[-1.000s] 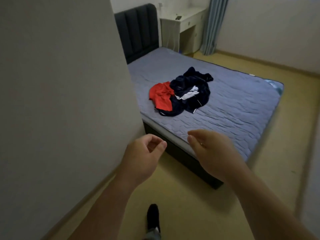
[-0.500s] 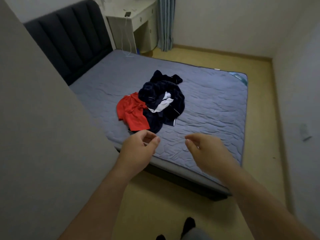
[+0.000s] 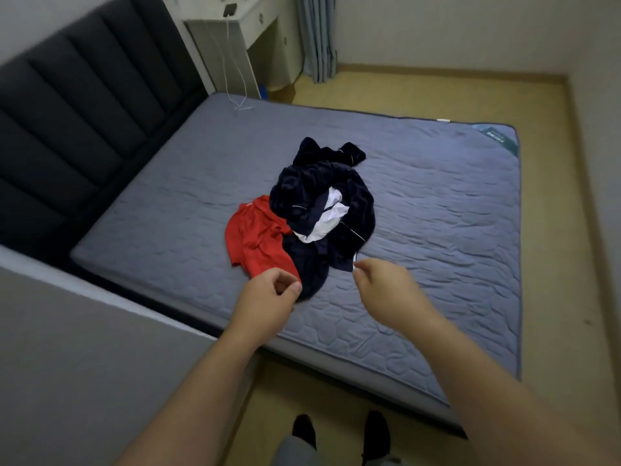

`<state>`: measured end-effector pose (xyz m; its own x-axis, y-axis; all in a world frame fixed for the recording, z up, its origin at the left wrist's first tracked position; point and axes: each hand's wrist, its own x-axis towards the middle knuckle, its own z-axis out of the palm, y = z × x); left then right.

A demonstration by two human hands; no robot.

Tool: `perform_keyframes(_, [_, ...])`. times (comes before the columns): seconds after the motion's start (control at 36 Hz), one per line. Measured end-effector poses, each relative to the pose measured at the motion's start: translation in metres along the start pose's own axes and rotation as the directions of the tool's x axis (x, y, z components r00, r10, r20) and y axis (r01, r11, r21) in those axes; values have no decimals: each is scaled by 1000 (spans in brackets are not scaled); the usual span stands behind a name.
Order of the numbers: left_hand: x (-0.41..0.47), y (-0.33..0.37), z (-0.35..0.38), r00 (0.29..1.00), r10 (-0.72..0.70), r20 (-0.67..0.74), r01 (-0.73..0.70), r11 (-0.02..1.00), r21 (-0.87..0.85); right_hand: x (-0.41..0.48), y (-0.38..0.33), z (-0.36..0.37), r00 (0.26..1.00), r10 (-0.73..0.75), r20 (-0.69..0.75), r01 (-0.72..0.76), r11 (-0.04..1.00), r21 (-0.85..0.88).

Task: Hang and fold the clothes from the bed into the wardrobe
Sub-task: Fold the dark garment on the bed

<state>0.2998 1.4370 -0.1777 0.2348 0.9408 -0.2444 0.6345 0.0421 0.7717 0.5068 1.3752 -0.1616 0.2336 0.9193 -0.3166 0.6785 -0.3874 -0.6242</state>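
Navy clothes (image 3: 336, 183) lie heaped in the middle of the grey quilted bed (image 3: 453, 230), with a red garment (image 3: 255, 240) on their left and a white piece (image 3: 327, 218) tucked among them. The left hand (image 3: 268, 297) hangs at the red garment's near corner, fingers loosely curled, gripping nothing visible. The right hand (image 3: 386, 287) is likewise relaxed, fingertips just at the navy hem. Whether they touch it cannot be told.
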Motion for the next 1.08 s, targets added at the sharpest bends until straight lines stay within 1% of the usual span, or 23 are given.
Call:
perform_keyframes(0.17, [113,-28,-5,995,-78,57,81,995,-52,89,-31,16,996,72,-50,-67,994,89])
perform_keyframes(0.22, [159,-44,-2,992,-101,74,105,993,-47,119,-37,29,993,102,-55,-97,992,83])
perform_keyframes(0.28, [212,-67,6,980,-171,100,180,980,-80,152,-39,47,991,116,-63,-113,992,59])
perform_keyframes(0.33, [267,-92,17,951,-276,140,293,948,-122,187,-38,68,988,135,-71,-131,990,55])
perform_keyframes(0.42, [342,-134,38,892,-410,189,446,866,-228,243,-34,102,982,176,-67,-170,982,86])
perform_keyframes(0.47, [387,-160,52,854,-462,239,518,798,-310,279,-29,124,977,207,-54,-201,975,99])
perform_keyframes(0.53, [428,-185,65,815,-502,289,579,712,-397,312,-22,145,974,223,-47,-218,971,103])
perform_keyframes(0.61, [483,-217,84,761,-537,365,644,553,-528,349,-8,174,969,242,-47,-236,965,113])
perform_keyframes(0.67, [514,-236,96,751,-535,387,650,496,-576,369,2,191,966,255,-44,-248,962,113])
perform_keyframes(0.75, [549,-258,117,782,-511,356,608,502,-615,390,20,216,963,267,-46,-261,959,111])
perform_keyframes(0.81, [570,-272,129,797,-504,331,576,475,-665,400,32,233,964,260,-49,-252,960,124])
perform_keyframes(0.89, [599,-292,142,799,-499,335,548,378,-746,411,48,255,964,253,-79,-240,960,142])
perform_keyframes(1.0, [627,-308,152,786,-481,389,542,234,-807,417,67,279,953,282,-116,-258,948,185])
perform_keyframes(1.08, [641,-314,155,781,-477,404,507,105,-856,414,78,291,956,281,-90,-264,951,162])
